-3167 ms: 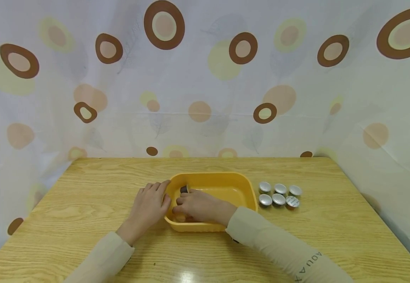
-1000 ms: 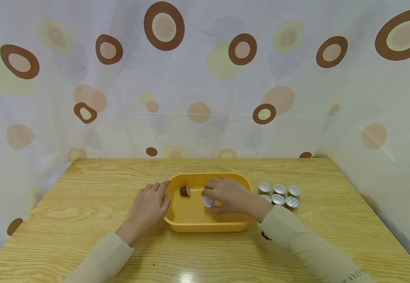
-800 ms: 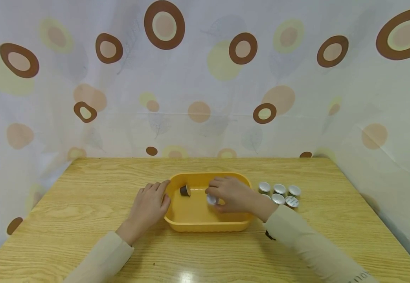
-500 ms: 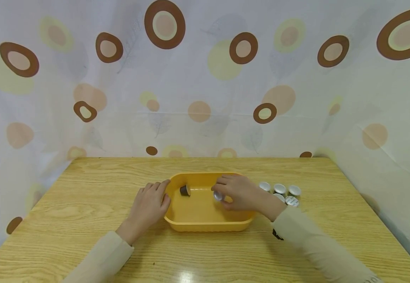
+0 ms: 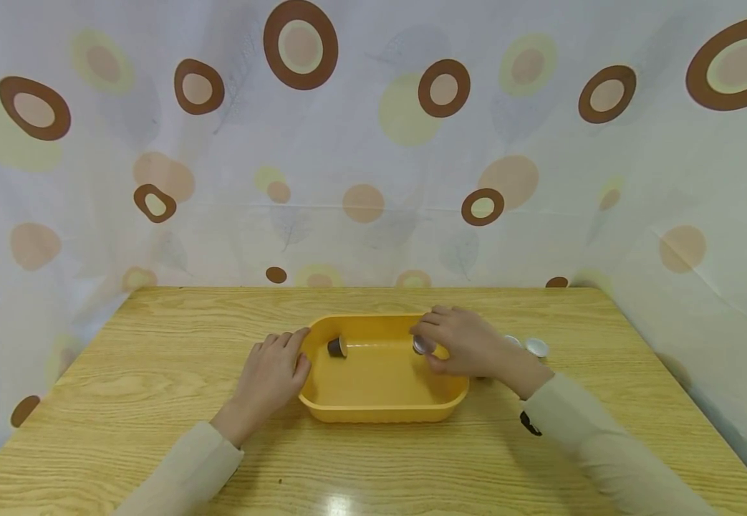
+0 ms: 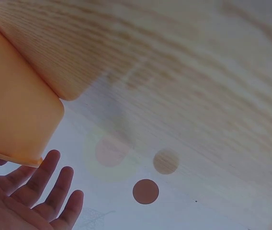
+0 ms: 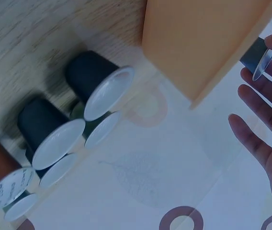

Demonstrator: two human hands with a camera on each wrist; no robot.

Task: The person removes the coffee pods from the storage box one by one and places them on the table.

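Note:
In the head view my left hand (image 5: 273, 376) holds the left rim of a yellow plastic tub (image 5: 382, 414), its thumb at the inner side. The left wrist view shows the other fingers spread and fairly straight by the rim. My right hand (image 5: 466, 344) pinches a dark coffee capsule (image 7: 255, 56) with a silvery lid between thumb and fingers, over the tub's right end. Another dark coffee capsule (image 5: 337, 347) lies on its side inside the tub at the back left.
Several lidded capsules stand right of the tub, mostly behind my right hand and wrist in the head view; one white-lidded capsule (image 5: 536, 348) shows. The right wrist view has them in rows, including a brown capsule (image 7: 4, 172). A patterned curtain (image 5: 373, 143) hangs behind the wooden table (image 5: 205, 344).
My right hand has taken a capsule from the tub's left part and carried it rightward to the right end. The left hand stays at the rim.

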